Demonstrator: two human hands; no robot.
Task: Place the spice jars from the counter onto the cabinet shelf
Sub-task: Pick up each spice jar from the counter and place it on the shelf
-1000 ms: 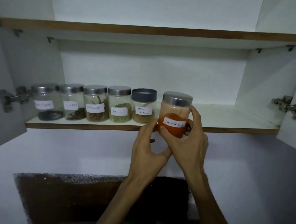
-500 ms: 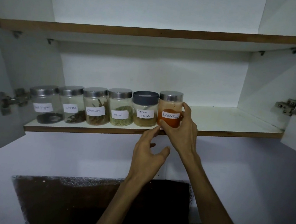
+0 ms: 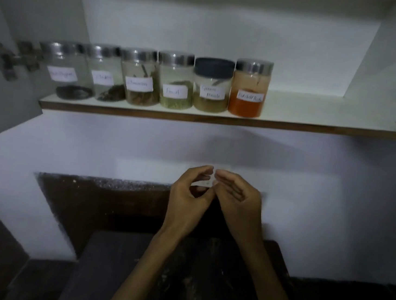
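Six spice jars stand in a row on the cabinet shelf (image 3: 316, 113), each touching or just beside the next. The red chilli jar (image 3: 248, 89) is at the right end, next to the dark-lidded jar (image 3: 212, 86). Below the shelf, the left hand (image 3: 188, 197) and right hand (image 3: 239, 199) hang empty, fingers loosely curled, fingertips nearly meeting.
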